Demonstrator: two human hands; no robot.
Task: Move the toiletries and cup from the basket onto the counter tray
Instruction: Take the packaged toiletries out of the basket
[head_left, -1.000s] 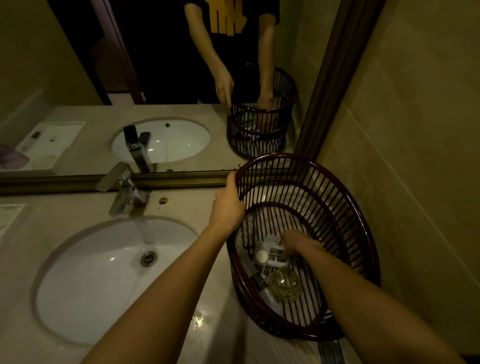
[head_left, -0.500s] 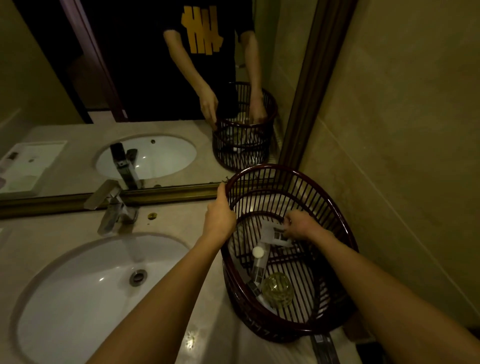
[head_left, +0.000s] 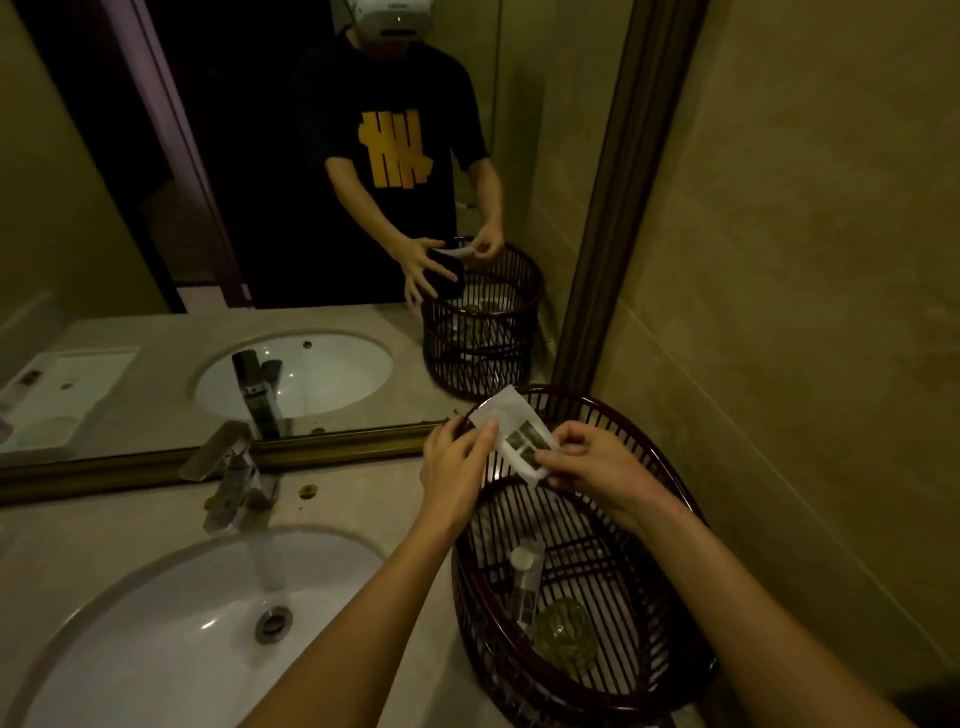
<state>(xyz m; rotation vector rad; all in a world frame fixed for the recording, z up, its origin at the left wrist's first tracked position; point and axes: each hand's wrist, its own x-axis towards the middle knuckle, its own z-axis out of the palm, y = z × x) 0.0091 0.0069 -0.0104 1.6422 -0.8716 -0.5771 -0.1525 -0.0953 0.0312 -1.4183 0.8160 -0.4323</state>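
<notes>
Dim counter (head_left: 156, 509) lay beneath as my left hand (head_left: 457, 462) quit the basket (head_left: 670, 519) rim; both hands pinched the packet (head_left: 511, 434), now lifted clear. Right hand (head_left: 592, 462) gripped it too; tube (head_left: 524, 577) and cup (head_left: 566, 634) remained inside.

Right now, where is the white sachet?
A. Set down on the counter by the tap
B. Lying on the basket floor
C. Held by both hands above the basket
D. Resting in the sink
C: the white sachet is pinched between the left hand and the right hand, raised over the rim of the basket.
</notes>
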